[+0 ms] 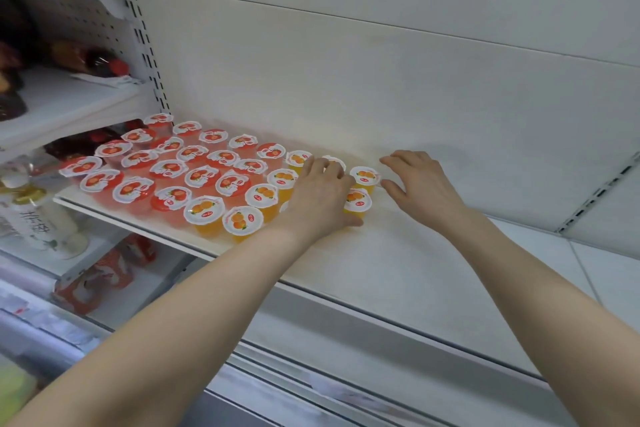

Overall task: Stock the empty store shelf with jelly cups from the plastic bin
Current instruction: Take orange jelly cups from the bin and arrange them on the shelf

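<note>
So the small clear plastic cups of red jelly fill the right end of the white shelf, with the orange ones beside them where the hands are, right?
Not quite: the head view shows the small clear plastic cups of red jelly filling the left end of the white shelf, not the right. The orange jelly cups do sit beside them, where the left hand and right hand are.
</note>
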### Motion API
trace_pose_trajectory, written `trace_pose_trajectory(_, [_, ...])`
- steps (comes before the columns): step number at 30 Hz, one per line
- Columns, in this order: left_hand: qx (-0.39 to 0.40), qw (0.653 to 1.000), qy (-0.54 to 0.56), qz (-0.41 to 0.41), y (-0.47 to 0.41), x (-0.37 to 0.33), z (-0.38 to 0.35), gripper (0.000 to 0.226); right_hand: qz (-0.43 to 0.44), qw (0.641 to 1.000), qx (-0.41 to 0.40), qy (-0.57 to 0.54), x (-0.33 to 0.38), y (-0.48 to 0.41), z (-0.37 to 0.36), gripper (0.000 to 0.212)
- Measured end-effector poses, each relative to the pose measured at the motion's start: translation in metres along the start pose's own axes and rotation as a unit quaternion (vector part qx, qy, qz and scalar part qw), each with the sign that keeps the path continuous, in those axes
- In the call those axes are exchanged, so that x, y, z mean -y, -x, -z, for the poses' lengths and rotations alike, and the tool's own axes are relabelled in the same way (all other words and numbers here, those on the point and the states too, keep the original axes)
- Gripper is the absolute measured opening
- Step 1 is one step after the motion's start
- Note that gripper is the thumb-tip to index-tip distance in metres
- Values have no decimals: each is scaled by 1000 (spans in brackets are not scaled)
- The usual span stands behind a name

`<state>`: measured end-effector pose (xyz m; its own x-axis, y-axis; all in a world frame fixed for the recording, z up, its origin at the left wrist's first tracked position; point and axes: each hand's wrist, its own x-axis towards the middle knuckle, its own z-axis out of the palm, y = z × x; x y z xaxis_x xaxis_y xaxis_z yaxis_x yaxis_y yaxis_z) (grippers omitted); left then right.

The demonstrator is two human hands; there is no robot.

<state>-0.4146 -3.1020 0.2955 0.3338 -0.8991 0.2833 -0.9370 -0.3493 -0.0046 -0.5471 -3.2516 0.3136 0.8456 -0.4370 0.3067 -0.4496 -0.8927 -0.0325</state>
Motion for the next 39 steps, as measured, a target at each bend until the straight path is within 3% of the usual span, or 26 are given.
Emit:
trace_pose_trajectory(10, [-69,996,47,4,61,67,53,53,44,998,-47,29,80,9,29,42])
trace_pose_trajectory(24, [-133,989,-4,71,286,257,80,47,192,976,-101,-25,347,19,-9,41])
trace_pose_trajectory(33, [-80,970,6,231,454,350,43,41,312,945,-12,-101,514,37,-97,40])
trace_pose_trajectory(39, [-5,922,36,386,546,392,4,41,400,902,57,-152,608,39,-165,40])
